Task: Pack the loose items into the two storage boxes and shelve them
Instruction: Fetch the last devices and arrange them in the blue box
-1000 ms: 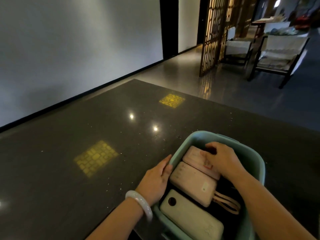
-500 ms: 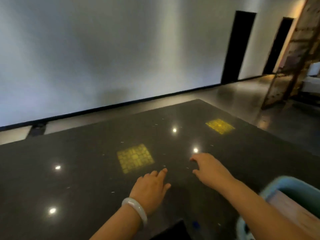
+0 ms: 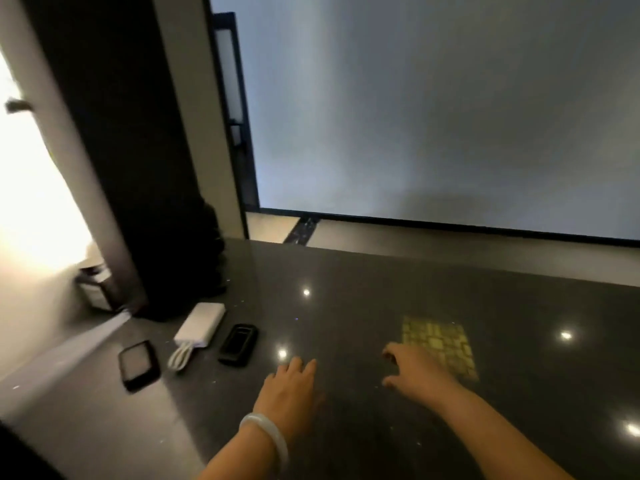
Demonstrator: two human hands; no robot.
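Both hands were held out over the dark polished worktop (image 3: 346, 306), palms down, holding nothing. The left hand (image 3: 289, 393), with a pale bangle (image 3: 266, 434) at its wrist, had its fingers (image 3: 298, 367) straight and close together, pointing toward twelve o'clock. The right hand (image 3: 415, 374) lay at three o'clock from the left, a little apart from it, its fingers loosely spread and pointing toward nine o'clock, the thumb held away from the rest.

The loose items lay in a group at ten o'clock from the left hand, near the worktop's left end. A white power bank (image 3: 201, 323) lay flat with its short looped cable (image 3: 181, 355) trailing toward the viewer. Just beside it at three o'clock was a small black device (image 3: 238, 344). At eight o'clock from the power bank lay a black phone-like slab (image 3: 138, 364), apart from the others.

A yellow grid-patterned patch of light (image 3: 438, 346) showed on the worktop just beyond the right hand. A dark pillar (image 3: 138, 168) rose behind the items.
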